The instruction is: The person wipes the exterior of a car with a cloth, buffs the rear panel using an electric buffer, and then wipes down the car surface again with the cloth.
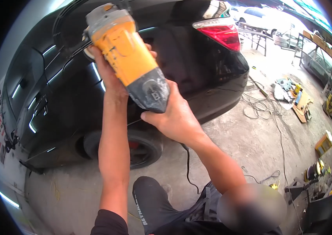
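Yellow-and-grey dusty corded polisher (129, 58): gripped by left hand (109, 74) and right hand (175, 117), raised against glossy black car panel (68, 98); polishing apparently underway, unfinished.

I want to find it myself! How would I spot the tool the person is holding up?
Start at the big black car filling the left side. In front of its rear panel, the left hand and right hand grip a power tool. It is the only thing with a dusty yellow body and grey-black tail, a black cord hanging below.
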